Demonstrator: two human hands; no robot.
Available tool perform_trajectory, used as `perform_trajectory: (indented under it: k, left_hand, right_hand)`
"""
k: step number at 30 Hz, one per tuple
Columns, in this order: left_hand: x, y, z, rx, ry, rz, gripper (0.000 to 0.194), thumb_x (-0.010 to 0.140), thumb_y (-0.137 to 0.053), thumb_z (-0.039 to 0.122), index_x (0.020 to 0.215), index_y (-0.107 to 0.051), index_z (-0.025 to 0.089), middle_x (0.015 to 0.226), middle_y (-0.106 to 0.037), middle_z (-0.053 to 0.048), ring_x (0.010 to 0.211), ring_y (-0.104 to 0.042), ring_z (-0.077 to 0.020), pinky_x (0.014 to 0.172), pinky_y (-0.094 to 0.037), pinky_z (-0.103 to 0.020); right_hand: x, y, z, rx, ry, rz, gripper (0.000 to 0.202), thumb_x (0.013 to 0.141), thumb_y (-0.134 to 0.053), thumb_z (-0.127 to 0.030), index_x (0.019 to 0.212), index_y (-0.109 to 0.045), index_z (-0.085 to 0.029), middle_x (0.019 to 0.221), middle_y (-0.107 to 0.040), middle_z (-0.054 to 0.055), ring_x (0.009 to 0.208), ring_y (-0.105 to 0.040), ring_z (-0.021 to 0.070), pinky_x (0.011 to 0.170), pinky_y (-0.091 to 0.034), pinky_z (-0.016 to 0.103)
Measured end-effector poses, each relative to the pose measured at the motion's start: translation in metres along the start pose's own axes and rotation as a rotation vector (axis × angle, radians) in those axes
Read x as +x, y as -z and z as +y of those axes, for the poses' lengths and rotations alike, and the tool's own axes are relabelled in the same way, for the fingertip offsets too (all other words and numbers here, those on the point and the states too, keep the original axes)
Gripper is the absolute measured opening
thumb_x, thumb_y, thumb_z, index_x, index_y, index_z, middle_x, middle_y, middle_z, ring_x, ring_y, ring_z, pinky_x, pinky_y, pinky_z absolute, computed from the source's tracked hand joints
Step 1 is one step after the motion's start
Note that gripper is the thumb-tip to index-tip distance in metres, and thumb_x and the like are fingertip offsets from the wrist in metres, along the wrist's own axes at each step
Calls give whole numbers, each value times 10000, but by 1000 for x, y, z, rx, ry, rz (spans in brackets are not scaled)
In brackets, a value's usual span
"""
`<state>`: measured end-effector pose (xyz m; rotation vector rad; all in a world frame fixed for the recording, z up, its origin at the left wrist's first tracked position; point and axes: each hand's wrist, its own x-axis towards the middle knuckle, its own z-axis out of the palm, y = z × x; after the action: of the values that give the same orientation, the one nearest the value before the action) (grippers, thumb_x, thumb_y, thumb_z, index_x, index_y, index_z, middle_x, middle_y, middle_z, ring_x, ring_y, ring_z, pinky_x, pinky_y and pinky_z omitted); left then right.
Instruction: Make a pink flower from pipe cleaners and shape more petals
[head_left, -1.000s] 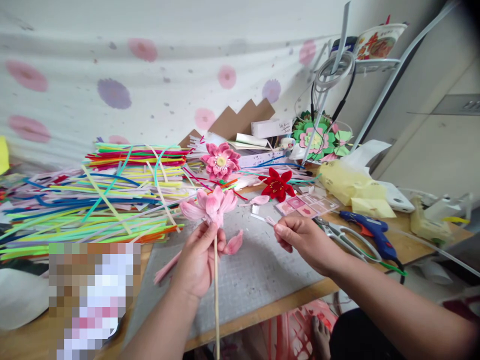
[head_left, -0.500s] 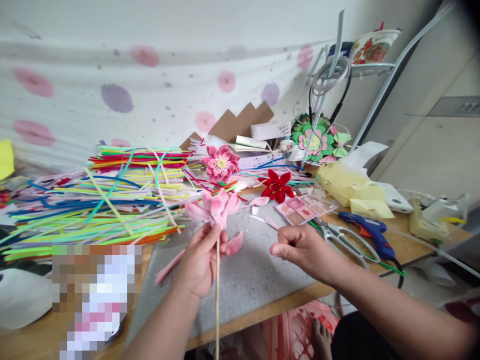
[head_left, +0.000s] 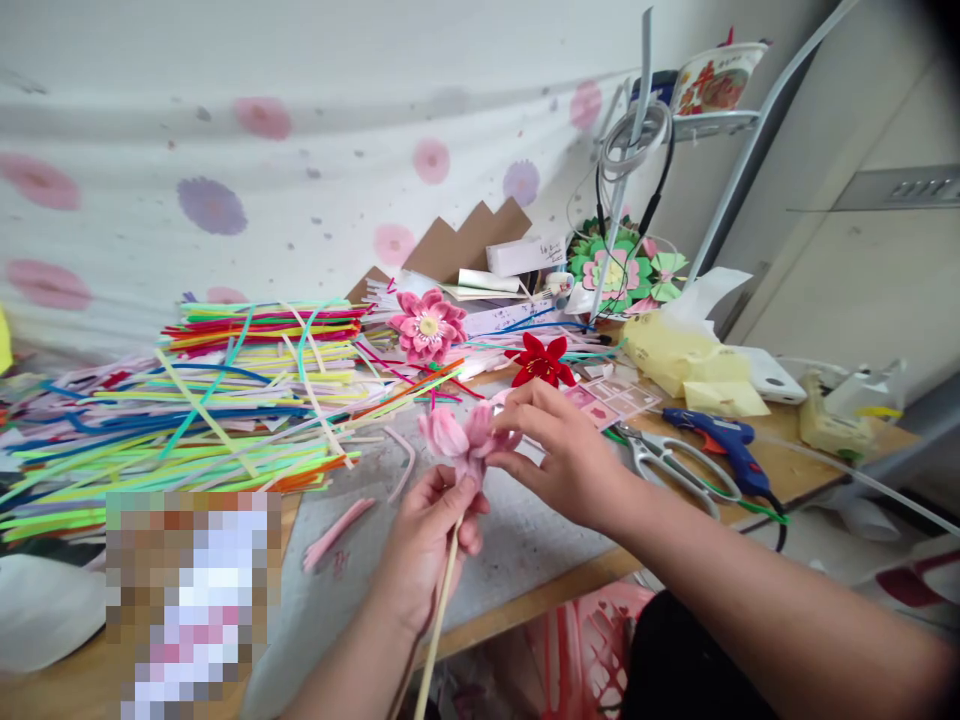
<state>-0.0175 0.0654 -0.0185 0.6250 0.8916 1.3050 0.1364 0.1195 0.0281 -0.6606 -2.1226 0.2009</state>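
Note:
A pink flower [head_left: 447, 435] with fuzzy petals stands above the grey mat [head_left: 352, 620]. My left hand [head_left: 427, 545] is closed round its base, where a pale thin stem [head_left: 437, 630] runs down toward me. On the flower's right side, my right hand [head_left: 570, 455] has its thumb and fingers bent round a petal, covering part of it. A bundle of pink pipe cleaners [head_left: 339, 533] lies on the mat, left of my left hand. Beyond the flower are a finished pink flower [head_left: 429, 328] and a red flower [head_left: 541, 360].
Heaps of coloured pipe cleaners [head_left: 217, 400] cover the left of the table. Scissors [head_left: 671, 465], a blue glue gun [head_left: 716, 440] and a palette [head_left: 615, 398] lie to the right. A yellow plastic bag [head_left: 671, 355] sits behind them, near a metal rack [head_left: 720, 122].
My right hand has moved left and up from above the mat to the flower's petals. The flower has shifted right and its stem now leans. The petal by my left fingers no longer shows.

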Motion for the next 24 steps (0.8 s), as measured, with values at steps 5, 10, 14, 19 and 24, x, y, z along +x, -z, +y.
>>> perform_trajectory:
  k: [5, 10, 14, 19, 24]
  left_hand:
    - [-5, -4, -1, -88, -26, 38, 289, 657, -730, 285, 770, -490, 173, 684, -628, -14, 409, -431, -18, 410, -330, -132]
    - [-6, -9, 0, -133, -99, 103, 322, 641, -736, 341, 708, -468, 174, 597, -574, 27, 376, -396, -18, 374, -310, -131]
    - [-6, -14, 2, -125, -171, 111, 317, 631, -746, 263, 683, -443, 186, 551, -520, 67, 369, -388, -20, 367, -302, -127]
    - [-9, -14, 7, -93, -169, 60, 296, 646, -732, 230, 682, -442, 180, 598, -546, 53, 379, -387, -8, 376, -284, -119]
    - [-10, -11, 8, -116, -120, 44, 275, 652, -726, 202, 671, -454, 167, 599, -534, 48, 368, -375, 2, 355, -277, -107]
  right_hand:
    - [-3, -3, -2, -68, -14, -36, 75, 795, -594, -194, 763, -532, -165, 821, -565, 51, 762, -515, 156, 673, -412, 275]
    - [-6, -6, -6, -95, -39, -42, 59, 797, -594, -204, 800, -545, -172, 730, -604, 21, 648, -528, 129, 597, -380, 239]
    - [-7, -7, -11, -30, -149, 9, 97, 767, -611, -157, 821, -535, -180, 688, -603, -5, 601, -537, 108, 565, -383, 208]
    - [-8, -10, -12, -21, -173, 73, 171, 744, -640, -167, 840, -501, -189, 691, -592, -16, 599, -538, 106, 557, -382, 201]
    - [-8, -13, -12, -79, -157, 58, 144, 760, -608, -163, 801, -475, -197, 690, -578, -11, 602, -529, 115, 560, -369, 209]
